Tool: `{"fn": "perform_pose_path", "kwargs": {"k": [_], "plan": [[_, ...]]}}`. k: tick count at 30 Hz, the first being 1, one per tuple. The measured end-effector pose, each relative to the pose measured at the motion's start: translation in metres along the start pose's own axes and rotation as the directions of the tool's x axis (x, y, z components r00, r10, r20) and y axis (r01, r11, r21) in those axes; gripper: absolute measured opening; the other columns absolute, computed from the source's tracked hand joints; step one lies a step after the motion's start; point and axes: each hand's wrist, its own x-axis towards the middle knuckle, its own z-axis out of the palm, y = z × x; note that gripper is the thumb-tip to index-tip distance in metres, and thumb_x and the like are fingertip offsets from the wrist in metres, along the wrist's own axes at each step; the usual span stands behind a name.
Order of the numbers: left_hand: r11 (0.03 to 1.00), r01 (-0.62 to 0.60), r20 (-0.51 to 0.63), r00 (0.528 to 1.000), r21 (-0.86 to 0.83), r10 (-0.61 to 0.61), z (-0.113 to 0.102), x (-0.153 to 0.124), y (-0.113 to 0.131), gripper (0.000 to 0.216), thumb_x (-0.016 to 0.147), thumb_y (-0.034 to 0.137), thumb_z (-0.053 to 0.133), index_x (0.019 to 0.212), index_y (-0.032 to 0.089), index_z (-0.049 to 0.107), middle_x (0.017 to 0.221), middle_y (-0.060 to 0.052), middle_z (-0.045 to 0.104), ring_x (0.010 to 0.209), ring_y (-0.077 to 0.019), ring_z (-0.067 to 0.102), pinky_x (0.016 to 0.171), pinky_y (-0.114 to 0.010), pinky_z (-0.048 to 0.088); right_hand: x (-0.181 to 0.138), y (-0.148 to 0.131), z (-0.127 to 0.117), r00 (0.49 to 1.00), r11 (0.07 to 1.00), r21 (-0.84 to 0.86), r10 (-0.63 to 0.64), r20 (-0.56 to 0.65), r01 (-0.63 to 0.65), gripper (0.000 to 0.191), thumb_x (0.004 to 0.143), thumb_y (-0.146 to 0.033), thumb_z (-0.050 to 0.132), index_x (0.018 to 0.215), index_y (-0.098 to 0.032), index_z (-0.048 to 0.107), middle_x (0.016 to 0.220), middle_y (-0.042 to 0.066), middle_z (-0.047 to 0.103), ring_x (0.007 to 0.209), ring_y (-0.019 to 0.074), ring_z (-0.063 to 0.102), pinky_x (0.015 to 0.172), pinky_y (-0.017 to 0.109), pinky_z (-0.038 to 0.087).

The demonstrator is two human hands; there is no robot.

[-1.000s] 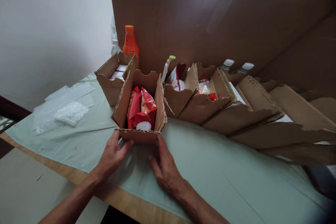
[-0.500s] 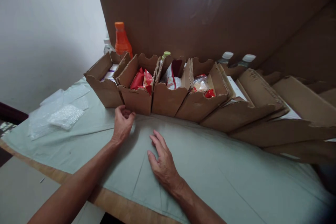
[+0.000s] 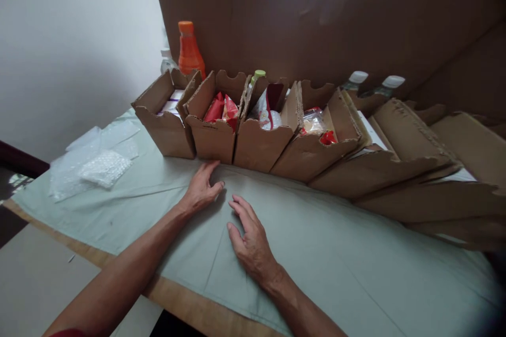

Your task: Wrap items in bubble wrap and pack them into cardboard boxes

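Seen over my remote feed: two bare hands lie on a pale green cloth (image 3: 316,242) in front of a row of open cardboard boxes.

The left hand (image 3: 201,189) lies palm down. Its fingers (image 3: 211,168) are loosely extended, and the tips reach the foot of the second box (image 3: 213,139). I cannot tell whether they touch the cardboard or stop just short. It grips nothing.

The right hand (image 3: 253,242) rests nearer to me, fingers a little spread and bent, and also empty.

The second box holds red packets (image 3: 221,108). It stands upright and flush in the row, touching the first box (image 3: 164,129) on its left and the third box (image 3: 259,145) on its right. More boxes fan out to the right and lean over more and more.

Behind the row an orange bottle (image 3: 188,52) and two white-capped bottles (image 3: 358,78) stand against a tall cardboard sheet (image 3: 316,10). Bubble wrap (image 3: 105,166) lies well apart at the left edge of the cloth.

As I judge it, the second box is set in its place and both hands are off it, between grips. Any fresh hold on a box in this row would call for fingers on its front wall and a straight pull. The neighbours press close on both sides and could be dragged along.
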Motion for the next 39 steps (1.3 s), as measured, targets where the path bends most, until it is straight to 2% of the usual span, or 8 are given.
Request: {"fn": "perform_pose_path", "kwargs": {"k": [6, 11, 14, 19, 22, 28, 33, 39], "plan": [[0.972, -0.116, 0.153, 0.985, 0.203, 0.085, -0.015, -0.034, 0.008, 0.052, 0.085, 0.029, 0.065, 0.135, 0.014, 0.065, 0.155, -0.022, 0.052, 0.15, -0.0423, 0.039, 0.125, -0.065, 0.02, 0.003, 0.0, -0.003, 0.999, 0.998, -0.058, -0.025, 0.02, 0.026, 0.035, 0.094, -0.02, 0.054, 0.125, -0.022, 0.07, 0.143, 0.013, 0.064, 0.132, 0.0266, 0.061, 0.111, 0.047, 0.053], [0.888, -0.316, 0.467, 0.874, 0.334, 0.135, -0.032, -0.105, 0.022, 0.067, 0.099, 0.048, 0.053, 0.159, 0.021, 0.038, 0.169, -0.017, 0.032, 0.159, -0.0401, 0.022, 0.126, -0.069, 0.008, 0.03, -0.021, -0.006, 0.99, 0.995, -0.03, -0.089, 0.112, 0.093, 0.025, 0.097, -0.02, 0.052, 0.107, -0.022, 0.075, 0.115, 0.009, 0.077, 0.107, 0.0221, 0.072, 0.097, 0.039, 0.059], [0.901, -0.351, 0.537, 0.826, 0.254, 0.17, -0.04, -0.145, 0.028, 0.074, 0.1, 0.051, 0.051, 0.164, 0.024, 0.026, 0.173, -0.014, 0.024, 0.161, -0.0381, 0.016, 0.128, -0.067, 0.003, 0.072, -0.055, -0.007, 0.978, 0.991, -0.027, -0.127, 0.165, 0.133, 0.028, 0.096, -0.021, 0.052, 0.114, -0.022, 0.072, 0.103, 0.006, 0.079, 0.091, 0.0182, 0.073, 0.083, 0.031, 0.06], [0.95, -0.291, 0.511, 0.837, 0.116, 0.195, -0.044, -0.172, 0.033, 0.064, 0.1, 0.054, 0.05, 0.156, 0.023, 0.041, 0.168, -0.012, 0.037, 0.159, -0.0364, 0.025, 0.129, -0.065, 0.007, 0.18, -0.122, 0.004, 0.976, 0.958, -0.236, -0.124, 0.177, 0.164, 0.066, 0.093, -0.022, 0.052, 0.158, -0.021, 0.04, 0.096, 0.004, 0.077, 0.08, 0.0189, 0.07, 0.082, 0.033, 0.055], [0.965, -0.256, 0.428, 0.88, 0.061, 0.207, -0.044, -0.172, 0.033, 0.057, 0.098, 0.051, 0.056, 0.147, 0.021, 0.051, 0.161, -0.013, 0.047, 0.154, -0.0355, 0.034, 0.129, -0.063, 0.014, 0.234, -0.142, 0.019, 0.982, 0.885, -0.448, -0.044, 0.185, 0.124, 0.073, 0.09, -0.018, 0.056, 0.16, -0.014, 0.036, 0.086, 0.007, 0.076, 0.08, 0.0245, 0.07, 0.086, 0.039, 0.052], [0.964, -0.233, -0.026, 0.972, -0.125, 0.232, -0.036, -0.177, 0.025, 0.03, 0.088, 0.022, 0.063, 0.118, 0.02, 0.067, 0.128, -0.013, 0.071, 0.129, -0.0299, 0.062, 0.116, -0.052, 0.045, 0.255, -0.144, 0.041, 0.988, 0.895, -0.436, -0.033, 0.151, 0.097, 0.022, 0.095, -0.019, 0.05, 0.103, -0.017, 0.071, 0.079, 0.007, 0.074, 0.073, 0.021, 0.067, 0.07, 0.029, 0.046], [0.973, -0.131, -0.491, 0.871, -0.191, 0.021, -0.045, -0.193, 0.009, 0.044, 0.09, 0.012, 0.055, 0.131, 0.025, 0.06, 0.143, -0.013, 0.061, 0.133, -0.0258, 0.059, 0.109, -0.044, 0.051, 0.198, -0.16, 0.033, 0.962, 0.907, -0.368, -0.115, 0.246, 0.202, 0.016, 0.097, -0.024, 0.052, 0.088, -0.021, 0.066, 0.075, 0.002, 0.073, 0.068, 0.0163, 0.067, 0.064, 0.025, 0.041], [0.906, 0.133, -0.629, 0.678, -0.403, -0.38, -0.09, -0.205, -0.015, 0.065, 0.091, 0.032, 0.068, 0.152, 0.029, 0.044, 0.159, -0.013, 0.046, 0.145, -0.0338, 0.046, 0.12, -0.054, 0.038, 0.097, -0.159, -0.041, 0.932, 0.966, -0.171, -0.126, 0.339, 0.192, 0.021, 0.099, -0.031, 0.049, 0.093, -0.023, 0.067, 0.074, 0.0, 0.074, 0.066, 0.0141, 0.069, 0.063, 0.023, 0.048]]}}
